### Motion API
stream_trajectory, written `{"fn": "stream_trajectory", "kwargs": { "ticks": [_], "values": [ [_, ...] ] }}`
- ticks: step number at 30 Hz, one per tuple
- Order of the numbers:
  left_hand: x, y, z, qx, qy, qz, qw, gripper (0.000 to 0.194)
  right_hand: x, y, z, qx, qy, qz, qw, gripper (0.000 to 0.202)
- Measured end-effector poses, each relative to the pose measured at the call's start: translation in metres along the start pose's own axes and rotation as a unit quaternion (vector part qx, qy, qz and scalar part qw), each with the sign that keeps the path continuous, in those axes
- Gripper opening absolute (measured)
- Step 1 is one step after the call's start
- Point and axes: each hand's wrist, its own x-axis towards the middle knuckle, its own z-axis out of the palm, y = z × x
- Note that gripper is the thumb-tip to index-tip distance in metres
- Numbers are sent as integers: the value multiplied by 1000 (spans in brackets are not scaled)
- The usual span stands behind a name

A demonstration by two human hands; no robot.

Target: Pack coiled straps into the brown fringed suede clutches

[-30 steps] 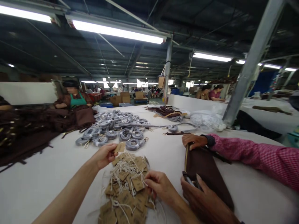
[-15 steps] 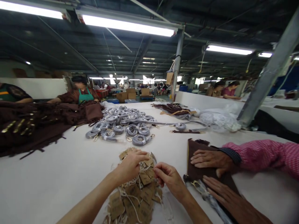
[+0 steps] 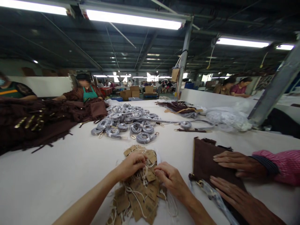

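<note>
A heap of brown cardboard hang tags with white strings lies on the table in front of me. My left hand rests over the upper part of the heap, its fingers curled together among the tags and strings. At the heap's right edge, my right hand is closed, thumb against the fingers. What either hand pinches, if anything, is hidden or too small to name. Behind my right fingers stands a thin pale strip, which I cannot identify.
Several coiled grey straps with metal clips lie beyond the tags. At right, a co-worker's hands lie on a dark brown bag. Brown bags are piled at left. Clear plastic and a metal post are farther right.
My left hand's fingers have gone from stretched out to curled over the tags. My right hand stays close to the heap's edge. The co-worker's upper hand has slid right along the bag.
</note>
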Motion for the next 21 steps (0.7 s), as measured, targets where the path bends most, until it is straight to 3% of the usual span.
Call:
{"fn": "stream_trajectory", "kwargs": {
  "ticks": [4,7,10,13,16,21],
  "values": [
    [11,13,-8,-81,67,-81,991,9,2,2,-1,34,89,5,995,20],
    [21,32,-6,-86,77,-85,990,15,2,-1,2,84,129,4,988,28],
    [30,50,6,-41,66,-66,995,20,3,-5,4,143,149,-17,978,42],
    [37,63,23,-17,52,-18,998,20,6,-8,2,181,189,-49,964,33],
    [44,71,35,-73,26,-2,997,21,8,-12,-5,227,242,-47,942,18],
    [49,71,30,-122,-36,-27,992,34,9,-22,-20,350,275,22,895,27]
  ]
}}
